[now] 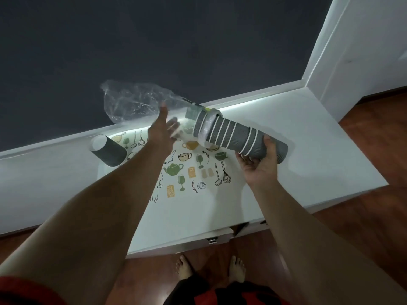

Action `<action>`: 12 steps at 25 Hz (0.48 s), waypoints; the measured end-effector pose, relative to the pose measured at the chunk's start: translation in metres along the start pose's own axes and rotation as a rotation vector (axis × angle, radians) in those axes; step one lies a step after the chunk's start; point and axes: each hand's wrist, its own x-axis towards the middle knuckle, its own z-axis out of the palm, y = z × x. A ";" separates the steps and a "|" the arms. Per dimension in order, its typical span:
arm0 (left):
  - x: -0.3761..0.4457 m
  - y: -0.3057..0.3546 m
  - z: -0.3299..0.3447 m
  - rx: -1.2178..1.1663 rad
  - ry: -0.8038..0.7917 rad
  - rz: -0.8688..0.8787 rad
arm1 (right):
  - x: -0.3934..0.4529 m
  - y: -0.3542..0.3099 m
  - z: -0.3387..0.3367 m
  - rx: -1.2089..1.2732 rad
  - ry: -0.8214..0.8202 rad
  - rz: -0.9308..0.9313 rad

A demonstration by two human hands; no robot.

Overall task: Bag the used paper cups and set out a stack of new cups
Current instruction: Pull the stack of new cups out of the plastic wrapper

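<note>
**Cup stack held over the table, plastic wrapper drawn off its far end**

Landmark: the printed mat [193, 172], white with kitchenware drawings, lying on the white table [308, 137].

Right hand [258, 162]: grasping. Fingers are curled under and the thumb lies over the near end of a stack of grey paper cups [233, 135]. The stack is tilted close to horizontal above the mat's far right part, with white rims showing along its length.

Clear plastic wrapper [132, 102]: its bunched part circles the stack near the far end; the rest billows loose beyond the mat's far left edge, against the dark wall [154, 40]. A small label shows at the stack's far end, text unreadable.

Left hand [163, 130]: extended over the far edge of the mat, at the wrapper, thumb up. The fingers lie behind clear film and are blurred; whether they pinch the wrapper cannot be told.

Single grey paper cup [109, 149]: on its side on the table, touching the mat's far left corner, white interior facing left.

Below the mat's near edge: the table front with metal fittings, wooden floor [363, 216] and the person's bare feet [184, 268].
</note>
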 end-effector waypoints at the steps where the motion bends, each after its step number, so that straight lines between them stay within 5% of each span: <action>1: -0.002 -0.005 0.002 0.081 -0.114 -0.051 | -0.001 0.000 -0.003 0.000 0.005 -0.002; 3: -0.006 -0.019 0.009 0.212 -0.247 -0.082 | -0.002 0.003 -0.007 0.016 0.020 0.010; 9: -0.002 -0.040 0.021 0.367 -0.029 0.083 | -0.005 0.015 -0.004 -0.066 -0.102 0.086; 12: -0.008 -0.030 0.015 0.392 -0.097 0.130 | -0.005 0.016 0.000 -0.036 -0.093 0.074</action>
